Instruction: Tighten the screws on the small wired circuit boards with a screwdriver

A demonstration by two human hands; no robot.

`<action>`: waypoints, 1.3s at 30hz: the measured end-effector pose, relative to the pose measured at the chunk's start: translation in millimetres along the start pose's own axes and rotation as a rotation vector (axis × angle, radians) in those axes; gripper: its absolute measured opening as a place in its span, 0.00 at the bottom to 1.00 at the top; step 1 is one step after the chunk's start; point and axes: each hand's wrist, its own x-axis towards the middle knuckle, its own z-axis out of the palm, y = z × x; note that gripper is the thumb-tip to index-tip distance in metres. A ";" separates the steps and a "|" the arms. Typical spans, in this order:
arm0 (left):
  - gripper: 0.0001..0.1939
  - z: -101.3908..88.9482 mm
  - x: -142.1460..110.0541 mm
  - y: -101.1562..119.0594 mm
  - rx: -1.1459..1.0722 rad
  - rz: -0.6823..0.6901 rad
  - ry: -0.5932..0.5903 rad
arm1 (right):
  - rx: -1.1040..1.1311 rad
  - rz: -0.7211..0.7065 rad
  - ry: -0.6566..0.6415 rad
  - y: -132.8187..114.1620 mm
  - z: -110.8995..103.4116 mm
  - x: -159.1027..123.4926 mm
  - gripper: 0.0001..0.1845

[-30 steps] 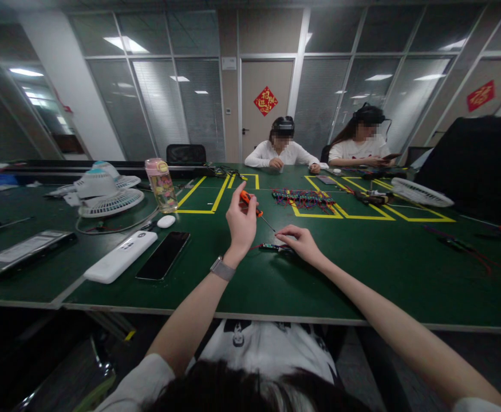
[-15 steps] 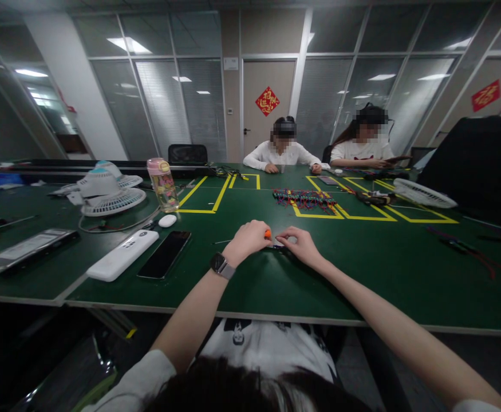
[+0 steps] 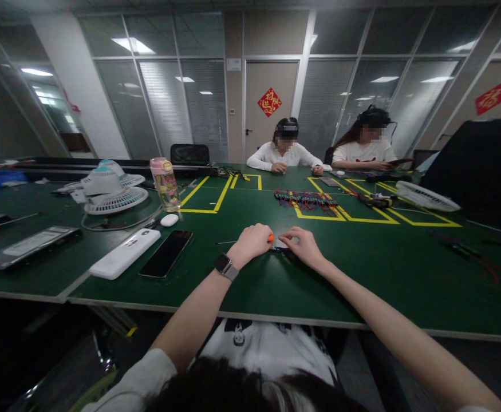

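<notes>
My left hand [image 3: 252,241] rests on the green table [image 3: 362,274], fingers curled round an orange-handled screwdriver [image 3: 269,237]; its thin shaft sticks out to the left. My right hand [image 3: 300,244] pinches a small dark part [image 3: 281,249] with wires lying on the table right beside the screwdriver handle. Both hands meet over that part, which is mostly hidden by fingers. A watch sits on my left wrist [image 3: 225,266].
A black phone [image 3: 166,253], a white power bank [image 3: 125,253], a bottle [image 3: 165,184] and a small white fan [image 3: 109,193] lie to the left. A pile of coloured wires [image 3: 305,199] lies ahead. Two people sit at the far side. Another fan [image 3: 427,196] lies on the right.
My left hand has come down from a raised position with the screwdriver to the table beside my right hand. The screwdriver now lies flat, shaft pointing left.
</notes>
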 end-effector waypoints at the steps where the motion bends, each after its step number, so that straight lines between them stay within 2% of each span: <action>1: 0.09 0.4 -0.1 0.0 0.000 0.006 0.001 | 0.000 -0.005 -0.002 0.1 0.0 -0.1 0.09; 6: 0.12 3.1 0.0 0.0 0.009 0.011 -0.006 | 0.030 -0.009 0.025 0.8 -0.3 -0.3 0.06; 10: 0.10 2.9 0.4 0.7 0.010 0.010 -0.009 | 0.045 -0.008 0.042 0.0 -1.2 -0.1 0.06; 18: 0.09 1.7 -0.6 1.7 -0.006 0.029 0.017 | 0.062 -0.024 0.079 -3.9 -2.3 -1.0 0.09; 27: 0.10 3.8 0.5 0.9 0.007 0.007 0.015 | 0.046 -0.026 0.042 -1.4 -1.3 -1.3 0.06; 39: 0.10 2.1 -1.9 2.9 0.058 0.011 -0.001 | 0.023 -0.031 0.042 -1.8 -1.2 -0.9 0.07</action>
